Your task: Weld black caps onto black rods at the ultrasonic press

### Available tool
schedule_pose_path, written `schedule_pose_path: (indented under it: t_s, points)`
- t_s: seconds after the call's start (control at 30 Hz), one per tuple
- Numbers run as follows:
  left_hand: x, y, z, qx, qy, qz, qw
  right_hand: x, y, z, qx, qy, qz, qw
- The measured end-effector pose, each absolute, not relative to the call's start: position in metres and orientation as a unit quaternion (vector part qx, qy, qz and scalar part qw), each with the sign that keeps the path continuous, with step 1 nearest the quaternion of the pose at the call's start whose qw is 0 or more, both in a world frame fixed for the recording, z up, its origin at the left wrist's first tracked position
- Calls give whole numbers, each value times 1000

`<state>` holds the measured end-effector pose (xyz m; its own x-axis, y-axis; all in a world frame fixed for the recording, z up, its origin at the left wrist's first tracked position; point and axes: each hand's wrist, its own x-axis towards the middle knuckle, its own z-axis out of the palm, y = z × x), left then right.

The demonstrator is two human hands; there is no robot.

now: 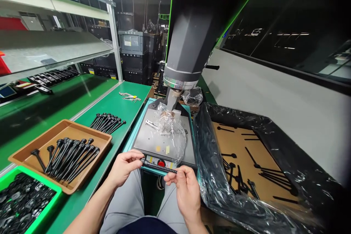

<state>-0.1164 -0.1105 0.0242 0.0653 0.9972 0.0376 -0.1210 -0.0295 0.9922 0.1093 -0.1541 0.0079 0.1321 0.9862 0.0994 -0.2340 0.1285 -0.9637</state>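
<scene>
A thin black rod (161,167) with a thicker head at its left end spans both hands, in front of the machine's base. My left hand (126,166) pinches it at the head end. The fingers of my right hand (185,186) are closed on the other end. Just behind the rod is a red push button (161,163) on the front of the machine. Above it, a metal work plate (142,133) carries a fixture wrapped in clear plastic (172,131), under the machine's grey head (186,40).
On the left, a brown tray (106,139) holds similar black rods; more rods (108,121) lie behind it on the green bench. A green bin (56,186) contains small black parts. To the right, a plastic-lined box (208,153) has loose rods inside. Pliers-like tools (129,97) lie farther back.
</scene>
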Motion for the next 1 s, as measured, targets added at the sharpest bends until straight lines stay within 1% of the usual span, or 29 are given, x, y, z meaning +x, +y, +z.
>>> schedule_pose_path:
  t_s: [0.07, 0.13, 0.23, 0.27, 0.3, 0.4, 0.47, 0.53, 0.67, 0.77, 0.9, 1.0]
  points:
    - [-120, -111, 25, 515, 450, 514, 517, 119, -149, 6, -435, -465, 537, 554]
    - [-121, -111, 28, 549, 449, 492, 505, 130, -145, 7, -442, -539, 546, 464]
    - [-117, -114, 31, 611, 437, 444, 488, 135, -141, 14, -433, -685, 496, 313]
    - [-114, -114, 31, 630, 432, 429, 482, 132, -140, 17, -426, -719, 470, 284]
    - [-111, -115, 31, 647, 426, 417, 475, 128, -140, 18, -421, -741, 447, 273]
    - [-103, -116, 28, 672, 410, 415, 456, 112, -141, 17, -428, -745, 402, 316]
    - [-101, -117, 25, 673, 395, 436, 448, 104, -142, 12, -429, -729, 410, 343]
    - [-101, -117, 23, 673, 378, 454, 445, 100, -143, 6, -421, -703, 459, 343]
    - [-102, -118, 18, 682, 370, 467, 424, 101, -143, -3, -391, -598, 621, 323]
    - [-102, -119, 18, 693, 372, 460, 413, 102, -142, -5, -374, -535, 678, 338]
    - [-103, -119, 24, 697, 375, 416, 448, 102, -141, -4, -380, -524, 681, 341]
    - [-104, -118, 29, 669, 400, 398, 484, 102, -141, 2, -422, -573, 613, 343]
